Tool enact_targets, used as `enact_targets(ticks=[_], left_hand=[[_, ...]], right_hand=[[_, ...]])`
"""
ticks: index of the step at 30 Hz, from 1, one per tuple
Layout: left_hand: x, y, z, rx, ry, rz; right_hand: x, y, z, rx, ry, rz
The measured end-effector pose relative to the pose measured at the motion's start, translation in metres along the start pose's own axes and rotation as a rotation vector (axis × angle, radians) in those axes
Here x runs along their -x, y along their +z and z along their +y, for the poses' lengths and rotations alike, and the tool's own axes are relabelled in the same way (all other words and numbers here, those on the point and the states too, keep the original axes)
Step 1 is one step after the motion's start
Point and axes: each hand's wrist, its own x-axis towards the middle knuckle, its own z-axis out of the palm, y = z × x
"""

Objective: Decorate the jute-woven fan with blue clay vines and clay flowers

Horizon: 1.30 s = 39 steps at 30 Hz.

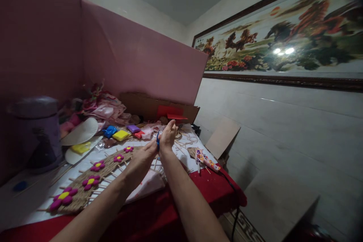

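My left hand [141, 161] and my right hand [168, 136] meet above the table, fingers curled round a small blue object [157, 141] held between them. What the blue object is I cannot make out. Under my hands lies a woven straw mat [82, 193] threaded on thin sticks, with several pink-and-yellow clay flowers [91, 182] on it. The mat rests on a white sheet over a red tablecloth [159, 215].
Coloured clay blocks [121, 134], paper plates [81, 132], a purple lidded pot [36, 132] and pink fabric sit at the back left. A cardboard box [159, 109] stands before a pink partition. A patterned tool [208, 162] with a black cable lies at the table's right edge.
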Motion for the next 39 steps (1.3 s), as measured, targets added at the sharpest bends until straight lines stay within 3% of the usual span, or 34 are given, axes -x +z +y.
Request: enact_targets(ticks=[5,8,13,17,19,23,30,39], left_hand=[[-0.004,-0.009,-0.003,0.073,-0.116,0.097],[-0.005,-0.015,-0.003,0.148,-0.106,0.082],[-0.006,-0.019,0.002,0.129,-0.098,0.052],[-0.007,-0.02,0.004,0.063,-0.054,0.036],[-0.007,-0.018,0.004,0.035,-0.062,0.032],[-0.004,-0.013,0.006,0.057,-0.116,0.046],[-0.002,-0.013,0.005,-0.016,-0.178,0.084],[-0.003,-0.018,0.0,-0.191,-0.249,0.1]], right_hand=[[-0.001,0.003,0.008,-0.201,0.065,0.0],[0.001,-0.006,0.006,-0.265,0.036,-0.064],[0.011,-0.034,0.006,-0.34,-0.03,-0.436],[0.023,-0.046,0.01,-0.379,0.054,-0.753],[0.027,-0.048,0.01,-0.459,0.088,-0.832],[0.024,-0.05,0.011,-0.447,0.118,-0.822],[0.016,-0.045,0.034,-0.399,-0.016,-0.68],[0.023,-0.053,0.043,-0.522,0.009,-0.758]])
